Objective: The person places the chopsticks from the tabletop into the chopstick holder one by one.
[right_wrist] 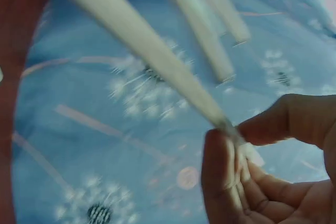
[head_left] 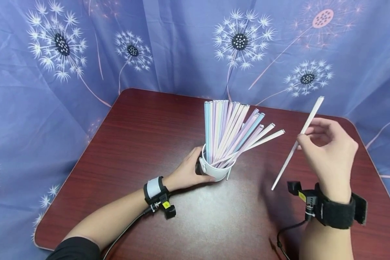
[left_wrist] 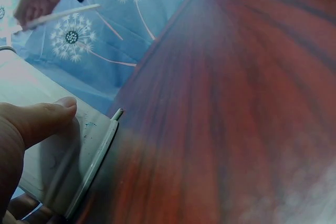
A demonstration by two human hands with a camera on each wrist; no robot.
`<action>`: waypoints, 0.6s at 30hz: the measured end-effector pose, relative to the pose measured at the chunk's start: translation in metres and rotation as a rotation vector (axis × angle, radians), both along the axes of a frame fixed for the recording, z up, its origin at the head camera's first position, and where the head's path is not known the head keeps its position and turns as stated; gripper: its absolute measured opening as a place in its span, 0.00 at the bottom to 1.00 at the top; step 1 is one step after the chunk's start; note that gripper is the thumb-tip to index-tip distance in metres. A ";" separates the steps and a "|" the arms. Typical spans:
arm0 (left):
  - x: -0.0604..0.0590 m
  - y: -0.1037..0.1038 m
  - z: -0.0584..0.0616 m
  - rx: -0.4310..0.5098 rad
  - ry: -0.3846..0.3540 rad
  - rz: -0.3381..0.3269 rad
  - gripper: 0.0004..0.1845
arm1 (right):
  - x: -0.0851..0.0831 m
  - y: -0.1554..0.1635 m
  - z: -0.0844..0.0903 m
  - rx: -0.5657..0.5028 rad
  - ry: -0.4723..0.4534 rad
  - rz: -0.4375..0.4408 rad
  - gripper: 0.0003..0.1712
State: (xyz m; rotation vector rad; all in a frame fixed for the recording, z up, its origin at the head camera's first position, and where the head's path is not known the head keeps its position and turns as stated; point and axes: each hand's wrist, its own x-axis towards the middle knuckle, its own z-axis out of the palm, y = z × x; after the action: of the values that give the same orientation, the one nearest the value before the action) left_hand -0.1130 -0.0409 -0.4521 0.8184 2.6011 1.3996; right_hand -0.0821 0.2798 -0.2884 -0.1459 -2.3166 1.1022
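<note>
A small white bucket [head_left: 216, 172] stands tilted on the table, packed with long slim sticks [head_left: 225, 133] in white, lilac, pink and blue that fan out to the right. My left hand [head_left: 189, 171] grips the bucket from its left side. In the left wrist view, the thumb [left_wrist: 44, 121] lies along the bucket's white wall [left_wrist: 79, 166]; the other fingers are mostly hidden. My right hand [head_left: 333, 148] is raised to the right of the bucket. Between thumb and fingers it pinches one white stick [head_left: 297, 142], slanted, its lower end pointing toward me.
The dark red wooden table [head_left: 133, 137] has rounded corners. Behind it hangs a blue curtain [head_left: 188, 47] with dandelion prints. Cables [head_left: 286, 231] run from the wrist cameras along both forearms.
</note>
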 end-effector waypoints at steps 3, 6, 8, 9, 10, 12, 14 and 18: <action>0.000 0.000 0.000 0.001 0.002 0.000 0.54 | 0.009 -0.011 0.010 -0.327 0.192 0.202 0.20; -0.001 0.000 0.000 0.006 0.006 -0.002 0.54 | 0.017 -0.025 0.017 -0.592 0.365 0.398 0.21; -0.001 0.001 -0.001 0.009 0.011 -0.001 0.54 | 0.020 -0.035 0.020 -0.652 0.442 0.477 0.21; -0.001 0.001 -0.001 0.011 0.015 -0.001 0.54 | 0.022 -0.040 0.020 -0.660 0.462 0.496 0.21; -0.001 0.001 -0.001 0.010 0.018 0.001 0.54 | 0.023 -0.045 0.020 -0.663 0.478 0.515 0.22; -0.002 0.001 -0.002 0.014 0.023 0.005 0.54 | 0.024 -0.054 0.019 -0.652 0.493 0.553 0.21; -0.002 0.001 -0.003 0.014 0.024 0.009 0.54 | 0.024 -0.063 0.017 -0.527 0.466 0.529 0.20; -0.002 0.001 -0.004 0.015 0.019 0.010 0.54 | 0.022 -0.074 0.008 -0.207 0.369 0.492 0.18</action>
State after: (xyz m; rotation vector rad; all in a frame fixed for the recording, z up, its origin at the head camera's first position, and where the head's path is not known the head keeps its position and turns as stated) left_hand -0.1151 -0.0403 -0.4566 0.8249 2.6154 1.4226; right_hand -0.0601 0.2060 -0.2808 0.5342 -1.9450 1.4621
